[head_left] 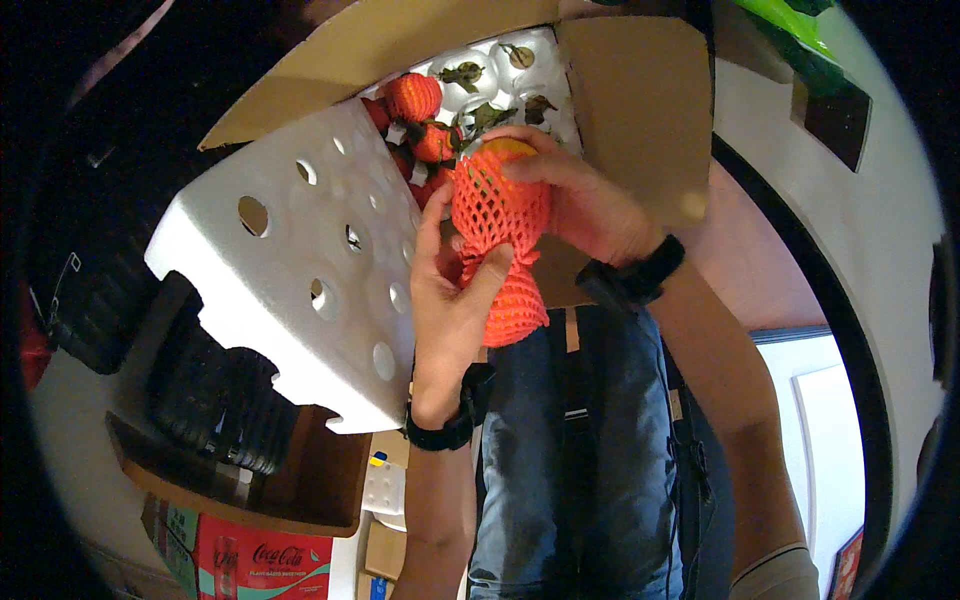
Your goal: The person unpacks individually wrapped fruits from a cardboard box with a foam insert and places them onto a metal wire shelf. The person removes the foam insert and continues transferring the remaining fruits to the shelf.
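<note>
My left hand (454,289) grips the narrow middle of a red-orange foam net sleeve (499,206), thumb across the front. My right hand (574,184) holds the sleeve's upper end, its fingers around an orange fruit (511,147) that shows at the opening. Below my left thumb the netting bulges out again; what fills that part is hidden. Just beyond my hands lies a cardboard box (637,112) with a white moulded foam tray (472,67) in it. Several fruits in red-orange netting, such as one netted fruit (414,96), sit at the tray's left side.
A thick white foam sheet with round holes (292,247) leans left of my hands. Loose green leaves (489,116) lie in the tray. Beneath the sheet is a brown open-sided container (247,495), above a red Coca-Cola carton (262,559). My jeans-clad legs (577,450) are below.
</note>
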